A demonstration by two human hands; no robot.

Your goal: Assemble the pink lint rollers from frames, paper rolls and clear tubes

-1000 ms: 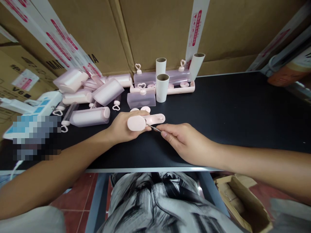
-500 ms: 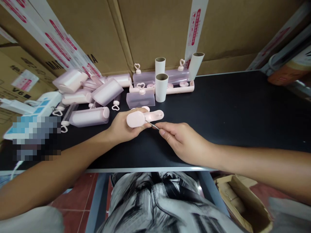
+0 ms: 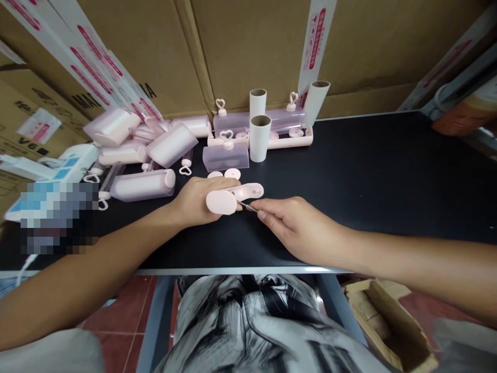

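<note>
Our left hand (image 3: 197,201) grips a pink holder (image 3: 221,202); just to its right, our right hand (image 3: 290,224) pinches a thin metal rod (image 3: 248,206).

cardboard boxes (image 3: 252,52) stand behind a black tabletop (image 3: 373,176).

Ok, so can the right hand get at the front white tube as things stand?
Probably yes: no object shows between the right hand and the upright front tube. But that hand pinches a thin metal tool, which would likely hinder a grasp.
</note>
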